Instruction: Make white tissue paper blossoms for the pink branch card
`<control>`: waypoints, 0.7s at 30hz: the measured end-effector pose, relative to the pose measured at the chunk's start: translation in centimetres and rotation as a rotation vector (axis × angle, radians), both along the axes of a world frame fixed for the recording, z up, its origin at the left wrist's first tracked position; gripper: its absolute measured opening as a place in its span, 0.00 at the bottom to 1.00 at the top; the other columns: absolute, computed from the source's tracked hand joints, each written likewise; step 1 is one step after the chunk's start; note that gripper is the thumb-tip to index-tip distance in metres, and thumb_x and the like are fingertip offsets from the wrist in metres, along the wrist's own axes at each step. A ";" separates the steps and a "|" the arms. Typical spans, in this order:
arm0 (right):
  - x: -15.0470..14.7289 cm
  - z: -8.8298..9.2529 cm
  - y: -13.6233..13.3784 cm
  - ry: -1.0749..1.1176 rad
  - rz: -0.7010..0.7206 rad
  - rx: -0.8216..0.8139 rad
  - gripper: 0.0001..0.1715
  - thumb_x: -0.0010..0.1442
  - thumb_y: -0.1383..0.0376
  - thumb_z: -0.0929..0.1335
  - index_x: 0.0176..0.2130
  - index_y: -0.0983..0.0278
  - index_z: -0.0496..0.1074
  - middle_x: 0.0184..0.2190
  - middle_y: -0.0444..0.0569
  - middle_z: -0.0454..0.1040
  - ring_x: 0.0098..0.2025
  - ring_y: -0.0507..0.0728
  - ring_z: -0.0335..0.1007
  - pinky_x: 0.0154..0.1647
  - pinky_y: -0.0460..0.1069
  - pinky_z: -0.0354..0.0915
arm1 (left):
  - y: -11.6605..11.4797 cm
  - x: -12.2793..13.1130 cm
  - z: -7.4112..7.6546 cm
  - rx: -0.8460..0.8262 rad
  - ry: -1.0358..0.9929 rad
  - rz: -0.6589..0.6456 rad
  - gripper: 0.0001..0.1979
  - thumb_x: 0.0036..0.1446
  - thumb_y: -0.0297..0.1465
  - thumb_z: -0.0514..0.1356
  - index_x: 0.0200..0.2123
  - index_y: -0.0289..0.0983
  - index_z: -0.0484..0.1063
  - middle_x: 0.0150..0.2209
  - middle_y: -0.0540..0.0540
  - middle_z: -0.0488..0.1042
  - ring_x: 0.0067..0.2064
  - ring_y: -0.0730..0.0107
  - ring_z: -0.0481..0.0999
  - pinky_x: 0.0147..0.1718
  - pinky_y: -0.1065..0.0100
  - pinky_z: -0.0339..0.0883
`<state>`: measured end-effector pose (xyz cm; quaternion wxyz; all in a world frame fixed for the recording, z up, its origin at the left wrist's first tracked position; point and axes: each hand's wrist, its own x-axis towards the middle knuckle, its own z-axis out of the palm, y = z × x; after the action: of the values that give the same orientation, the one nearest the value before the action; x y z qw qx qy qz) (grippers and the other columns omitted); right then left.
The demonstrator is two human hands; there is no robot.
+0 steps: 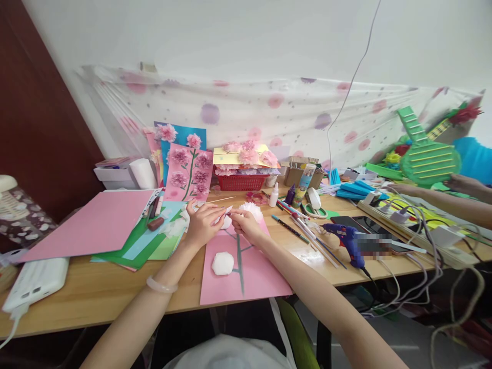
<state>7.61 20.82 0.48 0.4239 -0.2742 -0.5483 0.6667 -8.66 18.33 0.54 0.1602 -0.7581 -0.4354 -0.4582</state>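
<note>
My left hand and my right hand meet above a pink sheet on the table. Pinched between the fingers of both is a piece of white tissue paper; its full shape is partly hidden. On the sheet runs a painted grey-green stem with short branches. A flat, roundish stack of white paper lies left of the stem. Just beyond my right hand sits a fluffy white paper flower. Another bit of white paper shows under my fingers.
Left lie pink cardboard and green papers. A finished flower picture stands behind, beside a red basket. To the right are pens, a blue glue gun, cables and a power strip. Another person's hand touches a green paper shape.
</note>
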 end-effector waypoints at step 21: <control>0.0 0.0 -0.1 -0.040 -0.008 0.015 0.13 0.48 0.57 0.68 0.28 0.64 0.65 0.13 0.31 0.45 0.16 0.45 0.34 0.18 0.45 0.34 | -0.1 0.1 0.1 0.060 0.037 0.067 0.07 0.55 0.29 0.57 0.30 0.41 0.76 0.29 0.49 0.80 0.38 0.61 0.77 0.59 0.47 0.40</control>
<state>7.60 20.75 0.44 0.4176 -0.2867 -0.5605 0.6552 -8.56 18.22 0.67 0.2059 -0.7463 -0.4436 -0.4514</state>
